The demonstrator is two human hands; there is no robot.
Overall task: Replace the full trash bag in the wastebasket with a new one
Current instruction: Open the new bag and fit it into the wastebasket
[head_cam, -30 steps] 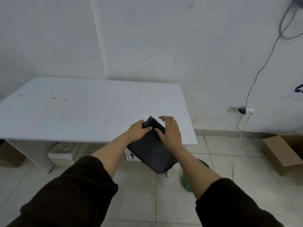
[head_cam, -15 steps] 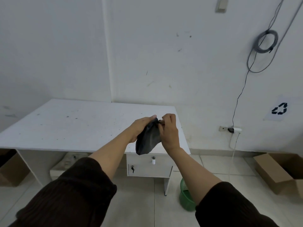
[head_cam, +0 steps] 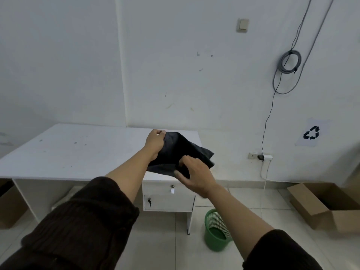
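I hold a black trash bag (head_cam: 181, 151) in the air in front of the white desk (head_cam: 78, 151). My left hand (head_cam: 154, 143) grips its upper left corner. My right hand (head_cam: 196, 174) pinches the bag's lower edge, lower and nearer to me, and is blurred by motion. The bag is partly spread between the hands, still creased. A green mesh wastebasket (head_cam: 215, 233) stands on the floor beside the desk's right leg, below my right forearm, with no bag in it.
The desk has a locked drawer unit (head_cam: 168, 200) under its right end. An open cardboard box (head_cam: 327, 207) lies on the floor at right. A wall socket with a plugged cable (head_cam: 261, 157) and a recycling sign (head_cam: 311, 133) are on the wall.
The folded bag has been lifted and pulled open: my left hand went up and left, my right hand down and toward me. The view has tilted up and back.
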